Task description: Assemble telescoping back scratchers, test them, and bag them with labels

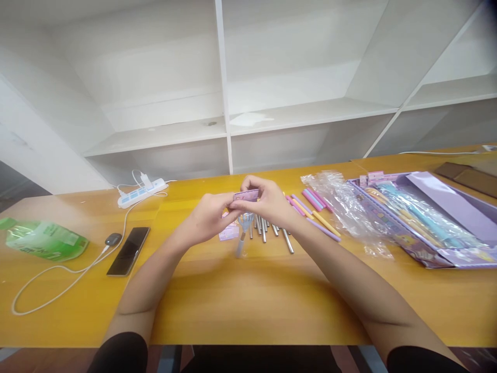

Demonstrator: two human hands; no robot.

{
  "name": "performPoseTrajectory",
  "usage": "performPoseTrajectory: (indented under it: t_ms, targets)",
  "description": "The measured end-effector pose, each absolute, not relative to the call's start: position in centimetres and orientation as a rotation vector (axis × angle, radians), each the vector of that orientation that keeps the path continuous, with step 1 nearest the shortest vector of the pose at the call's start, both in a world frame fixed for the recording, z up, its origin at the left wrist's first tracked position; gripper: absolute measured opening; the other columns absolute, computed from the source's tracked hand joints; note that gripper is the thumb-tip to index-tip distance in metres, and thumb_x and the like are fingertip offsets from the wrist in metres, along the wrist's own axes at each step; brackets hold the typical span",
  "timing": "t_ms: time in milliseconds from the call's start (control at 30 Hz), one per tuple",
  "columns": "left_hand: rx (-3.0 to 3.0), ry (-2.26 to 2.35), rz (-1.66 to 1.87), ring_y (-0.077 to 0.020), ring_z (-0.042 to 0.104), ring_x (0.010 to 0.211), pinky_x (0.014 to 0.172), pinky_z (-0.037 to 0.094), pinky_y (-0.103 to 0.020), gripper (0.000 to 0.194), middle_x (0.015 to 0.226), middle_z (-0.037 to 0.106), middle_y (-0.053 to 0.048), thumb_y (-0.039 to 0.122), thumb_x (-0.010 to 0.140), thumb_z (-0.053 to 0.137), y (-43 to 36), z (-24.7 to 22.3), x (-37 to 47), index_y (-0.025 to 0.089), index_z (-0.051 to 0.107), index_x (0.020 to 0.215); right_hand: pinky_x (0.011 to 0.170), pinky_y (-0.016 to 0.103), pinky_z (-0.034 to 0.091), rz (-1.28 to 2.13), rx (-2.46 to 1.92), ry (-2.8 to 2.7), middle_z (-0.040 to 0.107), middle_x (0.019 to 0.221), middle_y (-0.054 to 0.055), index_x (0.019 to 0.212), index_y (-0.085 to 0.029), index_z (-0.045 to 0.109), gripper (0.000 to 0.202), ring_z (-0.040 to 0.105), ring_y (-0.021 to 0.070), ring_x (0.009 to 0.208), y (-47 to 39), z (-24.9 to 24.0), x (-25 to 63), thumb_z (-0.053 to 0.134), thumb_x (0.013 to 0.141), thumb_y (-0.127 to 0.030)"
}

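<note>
Raised over the middle of the table, my left hand (212, 213) and my right hand (269, 201) meet at a small purple printed card (246, 195). Fingers of both hands pinch the card at its two sides. Just below them is a light blue, claw-shaped piece on a short stem (245, 223); whether it hangs from the card or lies on the table I cannot tell. Several silver metal tubes (288, 241) lie behind my right wrist. More pink and purple printed cards (229, 231) lie on the table, partly hidden by my left hand.
Pink, purple and yellow tubes (326, 223) lie to the right, beside crumpled clear plastic (341, 202) and an open purple box (430, 259) of wrapped items. Leftward are a phone (129, 251), a white power strip (142, 193), a cable and a green pouch (46, 240). White shelves stand behind.
</note>
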State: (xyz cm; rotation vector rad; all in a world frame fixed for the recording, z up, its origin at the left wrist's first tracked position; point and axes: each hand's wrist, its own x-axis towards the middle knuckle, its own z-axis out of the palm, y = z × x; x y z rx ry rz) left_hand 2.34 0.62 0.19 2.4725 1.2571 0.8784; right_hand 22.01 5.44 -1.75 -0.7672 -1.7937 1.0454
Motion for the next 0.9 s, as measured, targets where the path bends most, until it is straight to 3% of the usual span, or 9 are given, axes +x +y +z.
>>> performPoseTrajectory:
  t_ms: [100,167,300,467,700,800,900]
  targets:
    - [2.456,1.222,0.899,-0.0101,0.052,0.058,0.058,0.039,-0.023,0.026,0.066,0.062,0.005,0.031,0.100,0.063,0.7,0.1,2.4,0.021,0.063,0.076,0.060,0.028,0.033,1.029,-0.784,-1.788,0.054,0.070,-0.004,0.075,-0.022,0.051,0.052,0.044,0.0118,0.066,5.3,-1.7,22.1,0.093,0.069,-0.052]
    - [2.416,1.210,0.889,-0.0107,0.058,0.061,0.061,0.043,-0.023,0.025,0.071,0.069,0.004,0.035,0.102,0.063,0.8,0.2,2.1,0.022,0.070,0.082,0.061,0.028,0.035,1.050,-0.773,-1.781,0.058,0.071,-0.003,0.075,-0.022,0.054,0.051,0.048,0.0126,0.067,5.3,-1.4,22.3,0.094,0.069,-0.053]
    - [2.266,1.150,0.872,-0.0178,0.077,0.094,0.081,0.056,-0.025,0.023,0.105,0.083,-0.003,0.040,0.101,0.068,1.3,0.6,1.0,0.025,0.081,0.113,0.065,0.031,0.043,1.116,-0.741,-1.773,0.067,0.075,0.001,0.080,-0.021,0.064,0.045,0.057,0.0151,0.071,5.3,-0.9,22.8,0.090,0.075,-0.057]
    - [2.045,1.114,0.910,-0.0249,0.079,0.112,0.090,0.062,-0.031,0.040,0.124,0.081,-0.009,0.044,0.099,0.073,2.1,0.8,-0.3,0.024,0.077,0.133,0.067,0.033,0.046,1.155,-0.692,-1.764,0.070,0.078,0.003,0.083,-0.019,0.072,0.041,0.059,0.0155,0.072,6.2,-0.5,23.9,0.090,0.078,-0.055]
    - [1.881,1.133,1.027,-0.0292,0.078,0.117,0.098,0.064,-0.037,0.051,0.120,0.082,-0.013,0.047,0.094,0.080,2.8,0.5,-1.1,0.020,0.075,0.137,0.066,0.031,0.047,1.126,-0.743,-1.893,0.067,0.078,0.001,0.094,-0.021,0.072,0.035,0.061,0.0146,0.070,8.0,-0.8,25.4,0.071,0.096,-0.056]
    - [1.850,1.120,1.042,-0.0294,0.078,0.115,0.097,0.064,-0.037,0.051,0.120,0.082,-0.014,0.048,0.094,0.080,3.1,0.4,-1.0,0.018,0.075,0.134,0.067,0.029,0.047,1.165,-0.677,-2.195,0.072,0.091,0.002,0.101,-0.021,0.072,0.034,0.062,0.0139,0.072,7.4,-2.4,24.0,0.078,0.091,-0.053]
    - [1.832,1.118,1.046,-0.0296,0.079,0.114,0.096,0.065,-0.036,0.050,0.119,0.082,-0.015,0.050,0.093,0.081,3.1,0.7,-1.0,0.017,0.075,0.130,0.067,0.028,0.044,1.077,-0.675,-2.284,0.070,0.083,0.000,0.092,-0.019,0.072,0.024,0.060,0.0126,0.071,5.9,-4.7,22.7,0.082,0.090,-0.042]
